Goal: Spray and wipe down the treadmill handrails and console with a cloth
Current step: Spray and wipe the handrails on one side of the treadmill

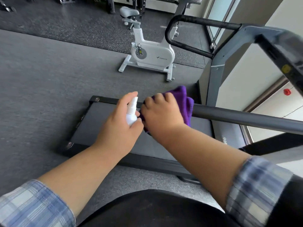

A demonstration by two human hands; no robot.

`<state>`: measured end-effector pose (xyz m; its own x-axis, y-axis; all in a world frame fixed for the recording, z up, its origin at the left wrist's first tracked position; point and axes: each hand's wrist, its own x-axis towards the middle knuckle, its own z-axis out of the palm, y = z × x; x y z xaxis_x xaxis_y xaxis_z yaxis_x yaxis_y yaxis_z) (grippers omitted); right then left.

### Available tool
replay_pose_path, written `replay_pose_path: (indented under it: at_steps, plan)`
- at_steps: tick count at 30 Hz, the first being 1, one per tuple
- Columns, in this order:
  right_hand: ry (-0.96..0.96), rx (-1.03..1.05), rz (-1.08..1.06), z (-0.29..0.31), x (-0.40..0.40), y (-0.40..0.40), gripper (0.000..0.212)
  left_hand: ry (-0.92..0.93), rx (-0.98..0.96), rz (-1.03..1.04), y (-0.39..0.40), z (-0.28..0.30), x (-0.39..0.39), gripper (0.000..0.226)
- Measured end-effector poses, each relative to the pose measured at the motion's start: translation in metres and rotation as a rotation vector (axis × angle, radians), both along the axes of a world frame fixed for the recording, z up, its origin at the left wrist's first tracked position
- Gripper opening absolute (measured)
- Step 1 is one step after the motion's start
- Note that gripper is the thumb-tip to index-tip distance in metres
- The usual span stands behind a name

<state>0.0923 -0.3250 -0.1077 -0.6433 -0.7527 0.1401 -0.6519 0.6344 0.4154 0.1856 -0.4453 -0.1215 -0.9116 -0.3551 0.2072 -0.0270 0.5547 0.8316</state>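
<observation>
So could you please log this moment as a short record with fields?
left hand: holds the white spray bottle, nozzle up
right hand: grips the purple cloth around the end of the near handrail
far handrail: untouched
console: untouched, blurred at frame edge
background: white exercise bike

blue-and-white plaid sleeves (32,205) rolled to the elbows, dark trousers (155,210).

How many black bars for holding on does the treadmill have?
2. The near handrail runs under the right hand holding the purple cloth; the far handrail loops near the white bike. Others may be hidden.
</observation>
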Motion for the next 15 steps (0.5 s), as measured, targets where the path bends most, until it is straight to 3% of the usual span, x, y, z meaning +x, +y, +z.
replay_pose_path:
  at_steps: [5,10,15]
  plan:
    - [0.001,-0.021,0.095,-0.009,-0.001,0.007,0.035,0.037,0.003,-0.018,0.001,0.003,-0.003,0.071]
    - [0.062,-0.335,0.062,-0.006,-0.009,0.048,0.064,0.055,0.012,-0.034,0.002,0.007,-0.004,0.068]
    - [0.08,-0.516,-0.06,-0.003,-0.016,0.111,0.074,0.052,-0.015,-0.066,0.006,0.008,0.0,0.065]
